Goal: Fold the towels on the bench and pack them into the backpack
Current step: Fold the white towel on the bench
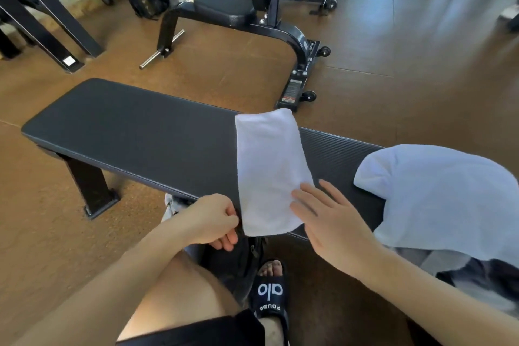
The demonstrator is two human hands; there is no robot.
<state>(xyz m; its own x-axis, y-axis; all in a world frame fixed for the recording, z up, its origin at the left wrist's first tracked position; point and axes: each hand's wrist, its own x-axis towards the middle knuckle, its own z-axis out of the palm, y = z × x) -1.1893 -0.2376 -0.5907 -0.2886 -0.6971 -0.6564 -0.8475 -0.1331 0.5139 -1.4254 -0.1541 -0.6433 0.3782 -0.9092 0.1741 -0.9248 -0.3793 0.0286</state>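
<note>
**Soft, light towel: take it by the near edge**

The right hand (330,219) lies flat, fingers straight, pressing the near right corner of the folded white towel (269,171). The left hand (213,220) has its fingers curled at the towel's near left edge; whether it pinches cloth I cannot tell. The towel lies across the black bench (134,132), its near end overhanging. It looks limp and light, likely to sag, so both near corners seem best. A pale blue towel (438,194) lies unfolded to the right. A dark bag (241,258), possibly the backpack, sits below.

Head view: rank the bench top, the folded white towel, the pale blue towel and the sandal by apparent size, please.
1. bench top
2. pale blue towel, though it lies nearer the camera and is partly cut off
3. folded white towel
4. sandal
</note>
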